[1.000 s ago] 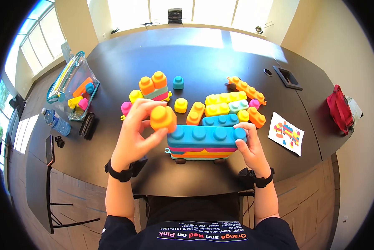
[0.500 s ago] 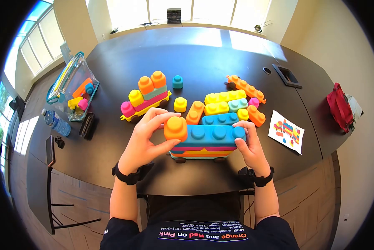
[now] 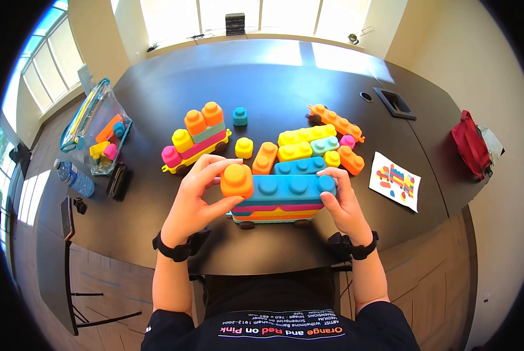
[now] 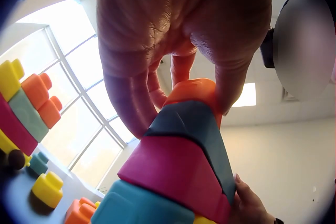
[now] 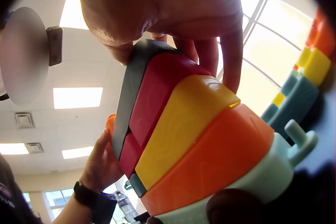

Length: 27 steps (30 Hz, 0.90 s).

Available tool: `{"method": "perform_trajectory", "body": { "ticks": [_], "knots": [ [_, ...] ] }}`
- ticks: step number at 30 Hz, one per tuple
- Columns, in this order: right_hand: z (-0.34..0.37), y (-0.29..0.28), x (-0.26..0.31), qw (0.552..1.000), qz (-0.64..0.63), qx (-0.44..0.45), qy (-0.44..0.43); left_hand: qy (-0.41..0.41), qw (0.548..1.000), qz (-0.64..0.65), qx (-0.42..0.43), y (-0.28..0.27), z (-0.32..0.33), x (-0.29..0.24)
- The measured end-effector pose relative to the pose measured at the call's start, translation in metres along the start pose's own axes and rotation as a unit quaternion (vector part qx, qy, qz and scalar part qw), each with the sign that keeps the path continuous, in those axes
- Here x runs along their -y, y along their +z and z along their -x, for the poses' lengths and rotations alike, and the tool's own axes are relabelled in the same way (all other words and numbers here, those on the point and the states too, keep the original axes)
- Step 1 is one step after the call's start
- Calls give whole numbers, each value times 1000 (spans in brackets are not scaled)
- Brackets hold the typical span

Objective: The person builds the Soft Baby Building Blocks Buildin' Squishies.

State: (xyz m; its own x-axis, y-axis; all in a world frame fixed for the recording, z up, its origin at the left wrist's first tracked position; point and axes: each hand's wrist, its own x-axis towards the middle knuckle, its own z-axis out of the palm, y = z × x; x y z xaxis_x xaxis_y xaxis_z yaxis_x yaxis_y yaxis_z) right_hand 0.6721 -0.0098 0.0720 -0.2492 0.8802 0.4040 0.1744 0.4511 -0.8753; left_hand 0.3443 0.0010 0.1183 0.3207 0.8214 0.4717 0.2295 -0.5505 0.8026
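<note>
Fitting an orange block (image 3: 237, 181) to the left end of a wheeled stack (image 3: 270, 215)

Two-handed assembly at the bench (image 3: 168, 88), seen by an onlooker. The left hand (image 3: 194, 202) pinches the orange block between thumb and fingers, at the left end of the long blue block (image 3: 285, 190) that tops the wheeled stack. The left wrist view shows the two touching; whether the orange block is fully seated, I cannot tell. The right hand (image 3: 345, 205) grips the opposite end of the long blue block. The wheeled stack lies between the hands, near the close edge of the bench.

The step in hand appears to be the seating of a top block. The next move likely calls for a straight downward press, the right hand bracing, then a clean release. A printed sheet (image 3: 395, 181), to the right, probably serves as a guide.
</note>
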Motion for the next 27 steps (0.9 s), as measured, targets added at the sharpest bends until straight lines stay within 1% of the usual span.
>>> {"method": "perform_trajectory", "body": {
  "ticks": [7,10,12,13,15,16,17,19,20,21,22,23,25,26,27],
  "knots": [
    [-1,-1,1,1000,8,4,-1,-3,1000,-3,-9,1,3,1],
    [-5,-8,5,999,22,28,8,-17,1000,-24,6,1,4,-3],
    [-12,-17,16,993,35,94,61,-21,999,-25,6,6,7,0],
    [-19,-23,22,993,35,95,59,-25,999,-25,7,8,9,3],
    [-38,-37,31,978,96,183,13,-22,999,-44,12,4,12,6],
    [-48,-44,28,978,78,195,20,-14,998,-63,7,3,12,5],
    [-63,-52,29,974,113,198,6,-8,997,-82,2,1,13,4],
    [-90,-47,26,976,175,130,-10,-14,997,-81,-6,-4,17,3],
    [-104,-43,22,976,175,132,-10,-18,997,-80,-12,-6,19,4],
    [-118,-36,15,962,233,126,-71,-19,996,-80,-13,-8,21,6],
    [-130,-28,7,940,290,120,-132,-38,997,-68,-15,-11,23,7],
    [-141,-18,-5,940,289,121,-133,-57,997,-56,-18,-13,25,9],
    [-162,8,-33,901,353,200,-155,-57,996,-59,-20,-18,26,10],
    [-168,22,-43,901,352,200,-158,-58,996,-60,-20,-20,27,9],
    [-174,36,-51,880,378,234,-166,-58,996,-63,-22,-21,28,9]
  ]
}}
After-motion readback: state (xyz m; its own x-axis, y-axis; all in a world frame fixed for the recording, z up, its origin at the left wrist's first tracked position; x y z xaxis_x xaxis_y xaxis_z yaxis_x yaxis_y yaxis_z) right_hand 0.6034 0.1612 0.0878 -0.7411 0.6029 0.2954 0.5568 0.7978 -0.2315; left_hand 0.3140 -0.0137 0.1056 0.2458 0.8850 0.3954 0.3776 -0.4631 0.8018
